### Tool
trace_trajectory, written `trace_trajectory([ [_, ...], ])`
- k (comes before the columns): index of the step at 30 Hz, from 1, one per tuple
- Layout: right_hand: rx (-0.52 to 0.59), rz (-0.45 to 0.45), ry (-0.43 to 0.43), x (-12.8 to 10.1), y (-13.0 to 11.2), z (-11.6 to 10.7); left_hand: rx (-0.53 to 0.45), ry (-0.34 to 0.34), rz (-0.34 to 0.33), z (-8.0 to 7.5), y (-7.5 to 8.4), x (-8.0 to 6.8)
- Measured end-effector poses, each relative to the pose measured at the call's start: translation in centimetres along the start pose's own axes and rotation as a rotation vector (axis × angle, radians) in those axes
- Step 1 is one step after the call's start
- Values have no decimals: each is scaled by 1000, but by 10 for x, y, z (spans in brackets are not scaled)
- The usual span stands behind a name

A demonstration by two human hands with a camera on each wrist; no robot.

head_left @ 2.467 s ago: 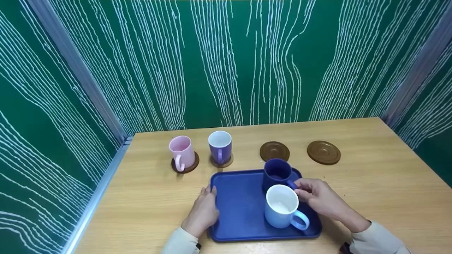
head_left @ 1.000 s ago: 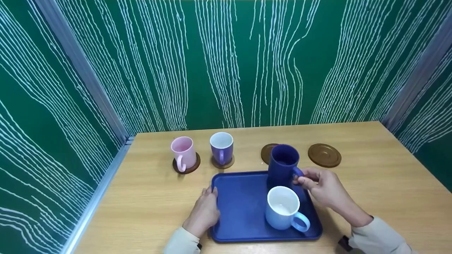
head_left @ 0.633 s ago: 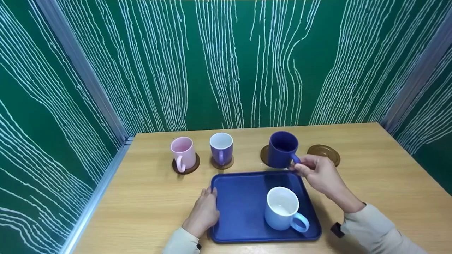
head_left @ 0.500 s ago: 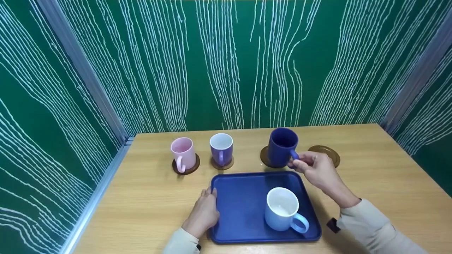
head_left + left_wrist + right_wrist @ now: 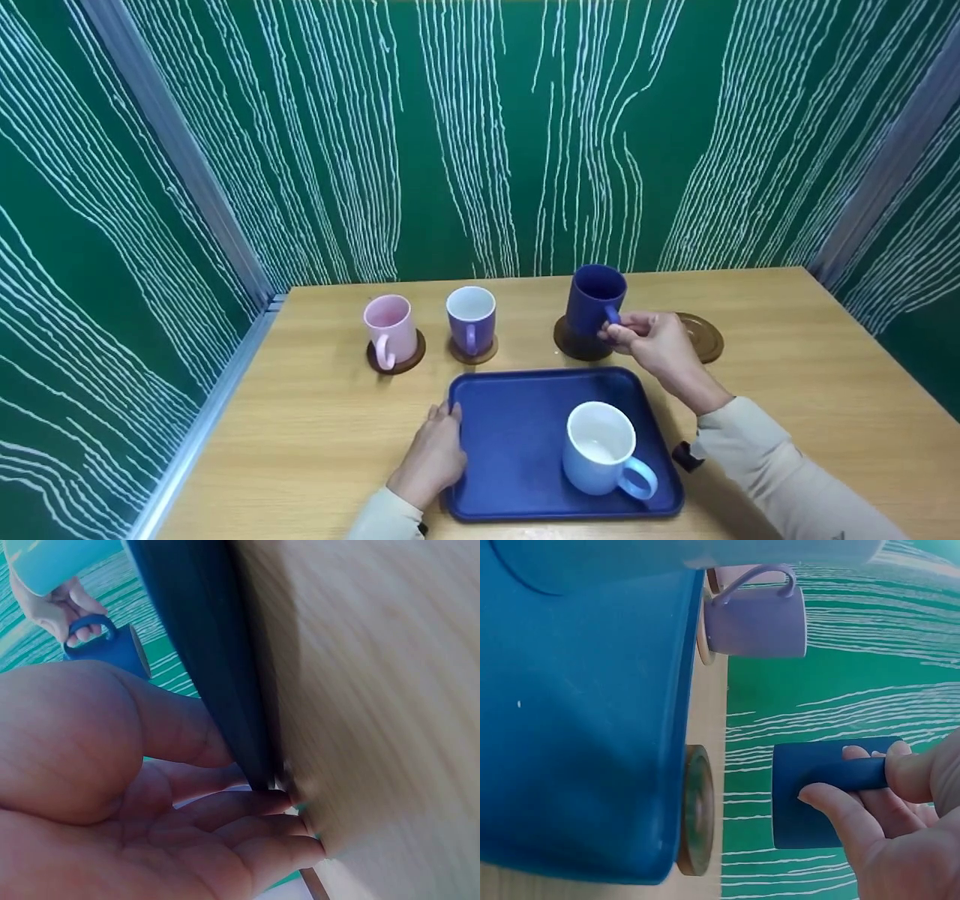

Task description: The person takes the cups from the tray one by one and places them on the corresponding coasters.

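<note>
On the tabletop, head view: my right hand pinches the handle of the dark blue mug, thumb and curled fingers closed round it; the mug stands upright over a brown coaster, whether touching or just above it I cannot tell; a second brown coaster lies just right of my hand; my left hand rests against the left edge of the blue tray, fingers straight and together; a light blue mug stands on the tray; a pink mug and a lilac mug each stand on a coaster at the left.

Left wrist view: my fingers lie straight, pressed together, tips at the tray edge.

Right wrist view: my fingers curl round the handle; the dark blue mug shows apart from the coaster; the lilac mug stands beyond.
</note>
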State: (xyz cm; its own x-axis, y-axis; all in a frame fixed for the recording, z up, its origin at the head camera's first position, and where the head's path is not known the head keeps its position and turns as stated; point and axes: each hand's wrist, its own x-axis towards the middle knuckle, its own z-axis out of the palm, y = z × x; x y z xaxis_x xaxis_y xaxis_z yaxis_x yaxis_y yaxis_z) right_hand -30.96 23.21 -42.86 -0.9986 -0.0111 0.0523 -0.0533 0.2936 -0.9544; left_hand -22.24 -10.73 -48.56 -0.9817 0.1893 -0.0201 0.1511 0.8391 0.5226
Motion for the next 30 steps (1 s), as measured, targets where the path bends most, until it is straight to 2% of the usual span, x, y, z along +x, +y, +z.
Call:
trace_trajectory([
  [7, 67, 18, 9, 7, 14, 8, 42, 17, 47, 0, 0, 0],
  [21, 4, 115, 25, 19, 30, 16, 10, -9, -15, -1, 1, 1],
  [30, -2, 121, 27, 22, 36, 22, -7, -10, -29, -1, -1, 1],
])
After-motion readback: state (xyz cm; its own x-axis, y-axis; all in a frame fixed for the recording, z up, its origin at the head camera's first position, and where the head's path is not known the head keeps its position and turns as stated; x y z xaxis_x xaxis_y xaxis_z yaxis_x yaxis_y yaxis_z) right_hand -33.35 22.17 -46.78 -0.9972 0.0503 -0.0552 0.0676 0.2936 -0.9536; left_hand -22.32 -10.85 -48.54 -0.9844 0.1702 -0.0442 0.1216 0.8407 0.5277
